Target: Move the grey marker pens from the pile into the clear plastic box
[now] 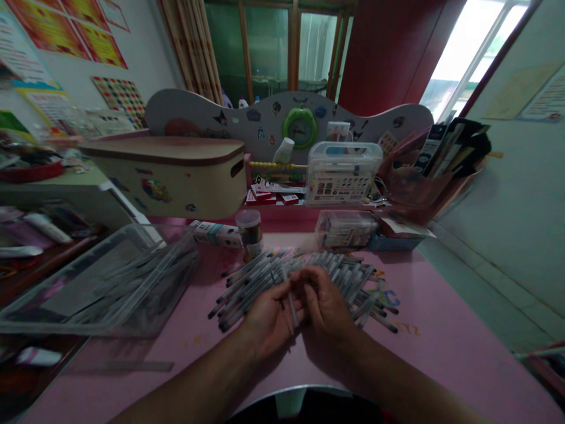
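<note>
- Thumb over palm, the upturned left hand (268, 321) closes lightly on a slim, pale, translucent plastic pen barrel (292, 310), which lies slantwise across its fingers.
- Right beside it, the right hand (325, 303) curls its fingers inward, close to the barrel's far end; blur and shadow there mean I cannot tell whether it pinches anything.
- Just beyond and on both sides of the hands spreads a loose heap of clear pens with dark ends (241, 300), lying on the pink, smooth-topped desk (397, 377).
- To the left stands a clear, rectangular plastic bin (154, 318) with more slender pieces inside; a short cylindrical see-through jar with a pale lid (249, 227) stands at the heap's far edge.
- Each barrel looks light, stiff and slick, so it probably rolls or slides easily when loose, and thin plastic might crack if bent hard.
- Mid-barrel seems the best hold, thumb against two fingertips with gentle pressure; the dark ends would likely give a less balanced grip.
</note>
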A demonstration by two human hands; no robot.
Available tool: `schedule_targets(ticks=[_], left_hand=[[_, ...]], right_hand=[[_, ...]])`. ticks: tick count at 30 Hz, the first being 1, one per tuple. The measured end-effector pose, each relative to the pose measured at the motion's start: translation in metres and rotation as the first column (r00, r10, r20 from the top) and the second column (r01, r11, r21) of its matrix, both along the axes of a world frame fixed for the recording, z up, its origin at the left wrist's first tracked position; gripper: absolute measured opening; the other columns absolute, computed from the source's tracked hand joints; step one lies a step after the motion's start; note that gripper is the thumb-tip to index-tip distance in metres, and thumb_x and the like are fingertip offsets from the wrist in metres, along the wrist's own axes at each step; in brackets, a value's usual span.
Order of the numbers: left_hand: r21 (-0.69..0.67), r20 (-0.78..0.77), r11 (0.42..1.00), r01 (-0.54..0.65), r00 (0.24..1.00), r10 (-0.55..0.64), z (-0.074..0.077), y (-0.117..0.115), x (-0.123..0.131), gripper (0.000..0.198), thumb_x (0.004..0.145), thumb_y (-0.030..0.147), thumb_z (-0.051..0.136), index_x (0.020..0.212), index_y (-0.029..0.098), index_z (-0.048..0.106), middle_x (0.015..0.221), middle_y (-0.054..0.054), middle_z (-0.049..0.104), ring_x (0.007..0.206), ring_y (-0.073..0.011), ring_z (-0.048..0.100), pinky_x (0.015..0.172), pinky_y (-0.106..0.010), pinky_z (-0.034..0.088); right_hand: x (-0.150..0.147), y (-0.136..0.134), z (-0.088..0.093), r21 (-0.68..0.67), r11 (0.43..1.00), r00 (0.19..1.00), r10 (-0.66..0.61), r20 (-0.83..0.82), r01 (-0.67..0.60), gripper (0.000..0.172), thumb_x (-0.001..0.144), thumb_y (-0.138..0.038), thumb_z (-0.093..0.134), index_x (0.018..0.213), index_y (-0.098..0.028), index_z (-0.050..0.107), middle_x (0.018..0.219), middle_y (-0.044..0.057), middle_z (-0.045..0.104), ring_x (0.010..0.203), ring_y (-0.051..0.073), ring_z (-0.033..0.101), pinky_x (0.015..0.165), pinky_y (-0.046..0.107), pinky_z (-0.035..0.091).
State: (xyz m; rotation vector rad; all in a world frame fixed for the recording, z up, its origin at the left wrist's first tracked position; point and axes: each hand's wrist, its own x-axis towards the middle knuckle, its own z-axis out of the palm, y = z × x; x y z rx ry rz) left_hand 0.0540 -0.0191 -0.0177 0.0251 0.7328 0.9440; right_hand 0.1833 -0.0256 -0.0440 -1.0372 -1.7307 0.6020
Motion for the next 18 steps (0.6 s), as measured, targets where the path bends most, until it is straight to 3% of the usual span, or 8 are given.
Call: schedule_targets(ticks=[2, 4, 7, 9, 13, 15, 18], left_hand=[[-0.036, 0.035, 0.999, -0.033, 0.999, 0.034, -0.002, 0.0, 0.003, 0.022, 0.098, 0.012, 0.043, 0.093, 0.01, 0.064, 0.077, -0.008, 0.072, 0.072, -0.0171, 0.074, 0.082, -0.033, 0.061], [-0.038, 0.081, 0.998, -0.054, 0.995, 0.056, -0.004, 0.0, 0.005, 0.022, 0.099, 0.013, 0.043, 0.096, 0.01, 0.064, 0.076, -0.007, 0.072, 0.065, -0.014, 0.071, 0.078, -0.03, 0.061], [-0.014, 0.101, 0.998, -0.056, 0.993, 0.057, -0.006, 0.0, 0.005, 0.021, 0.098, 0.013, 0.044, 0.097, 0.01, 0.065, 0.077, -0.007, 0.072, 0.063, -0.0131, 0.07, 0.076, -0.029, 0.062], [-0.018, 0.077, 0.999, -0.05, 0.996, 0.051, -0.008, -0.001, 0.005, 0.021, 0.098, 0.013, 0.044, 0.094, 0.009, 0.064, 0.078, -0.008, 0.071, 0.067, -0.0147, 0.071, 0.075, -0.03, 0.062], [-0.025, -0.02, 0.999, -0.038, 0.999, 0.038, -0.002, 0.001, 0.001, 0.023, 0.098, 0.013, 0.044, 0.086, 0.009, 0.063, 0.079, -0.011, 0.07, 0.072, -0.0163, 0.072, 0.07, -0.028, 0.062], [0.03, -0.112, 0.999, -0.034, 0.993, 0.038, 0.008, 0.004, -0.006, 0.024, 0.098, 0.014, 0.044, 0.085, 0.008, 0.063, 0.074, -0.009, 0.067, 0.06, -0.0123, 0.066, 0.058, -0.023, 0.058], [0.209, -0.224, 0.977, -0.036, 0.971, 0.084, 0.035, 0.012, -0.023, 0.023, 0.098, 0.012, 0.045, 0.087, 0.007, 0.065, 0.07, -0.004, 0.06, 0.049, -0.0057, 0.053, 0.044, -0.015, 0.045]], right_hand=[[-0.001, 0.001, -0.004, 0.025, 0.999, 0.996, 0.035, 0.084, -0.037, 0.038, 0.095, -0.011, 0.042, 0.129, -0.023, 0.048, 0.117, 0.01, 0.068, 0.111, 0.022, 0.064, 0.1, 0.043, 0.047], [0.0, 0.003, -0.008, 0.049, 0.998, 0.982, 0.041, 0.182, -0.051, 0.048, 0.095, -0.01, 0.041, 0.141, -0.022, 0.041, 0.126, 0.012, 0.067, 0.123, 0.026, 0.059, 0.113, 0.055, 0.033], [0.003, 0.006, -0.011, 0.064, 0.998, 0.957, -0.023, 0.29, 0.005, 0.047, 0.097, -0.016, 0.042, 0.144, -0.022, 0.042, 0.137, 0.014, 0.062, 0.138, 0.032, 0.046, 0.116, 0.066, 0.019], [0.005, 0.007, -0.01, 0.073, 0.996, 0.952, -0.068, 0.298, 0.049, 0.043, 0.099, -0.019, 0.041, 0.142, -0.023, 0.048, 0.14, 0.013, 0.059, 0.14, 0.032, 0.041, 0.115, 0.063, 0.023], [0.011, 0.009, -0.004, 0.108, 0.983, 0.969, -0.164, 0.184, 0.146, 0.038, 0.1, -0.022, 0.04, 0.137, -0.024, 0.051, 0.136, 0.011, 0.058, 0.13, 0.026, 0.049, 0.111, 0.051, 0.036], [0.013, 0.01, -0.001, 0.116, 0.974, 0.968, -0.208, 0.139, 0.193, 0.034, 0.1, -0.023, 0.041, 0.132, -0.023, 0.054, 0.132, 0.011, 0.059, 0.125, 0.026, 0.051, 0.109, 0.049, 0.038], [0.014, 0.01, 0.002, 0.121, 0.973, 0.969, -0.211, 0.125, 0.196, 0.03, 0.099, -0.024, 0.044, 0.126, -0.022, 0.056, 0.127, 0.01, 0.06, 0.122, 0.026, 0.052, 0.108, 0.048, 0.039]])
